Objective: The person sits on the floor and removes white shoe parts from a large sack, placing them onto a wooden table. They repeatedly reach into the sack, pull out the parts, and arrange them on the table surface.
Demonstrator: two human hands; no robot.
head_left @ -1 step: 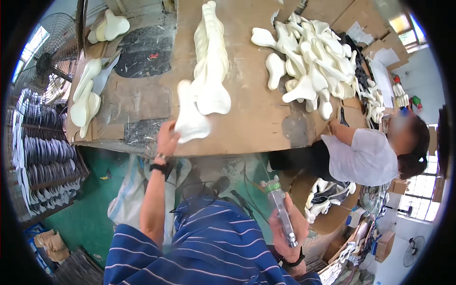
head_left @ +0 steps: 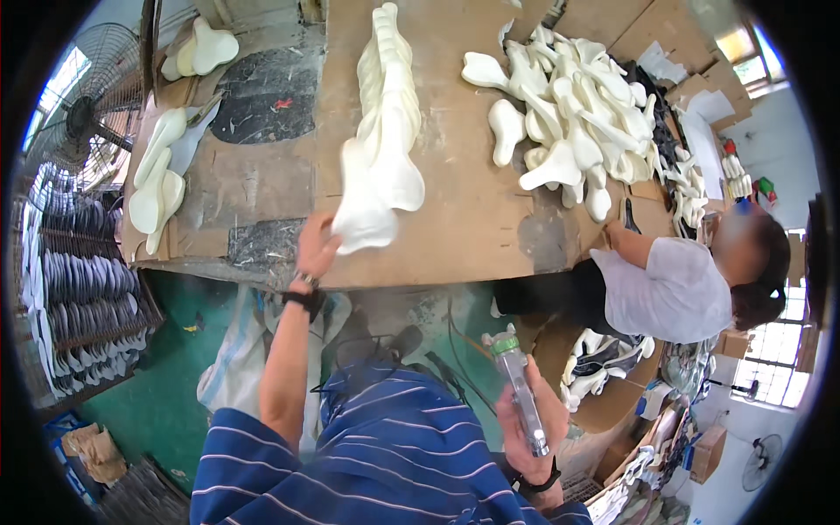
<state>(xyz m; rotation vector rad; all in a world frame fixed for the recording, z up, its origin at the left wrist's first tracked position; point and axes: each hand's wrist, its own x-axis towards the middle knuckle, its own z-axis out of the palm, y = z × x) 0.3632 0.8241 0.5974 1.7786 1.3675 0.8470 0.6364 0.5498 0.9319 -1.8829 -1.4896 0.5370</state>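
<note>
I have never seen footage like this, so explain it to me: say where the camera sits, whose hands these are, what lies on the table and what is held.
The camera is worn on a person's head and looks down; its fisheye lens bends straight edges. The forearms coming in from below are the wearer's own. The left hand grips a white, paddle-shaped foam piece at the near end of a row of overlapping white pieces on the brown cardboard-covered table. The right hand holds a slim metal spray tool with a green collar away from the table. A loose heap of similar white pieces lies farther right, where another person in a white shirt works.
</note>
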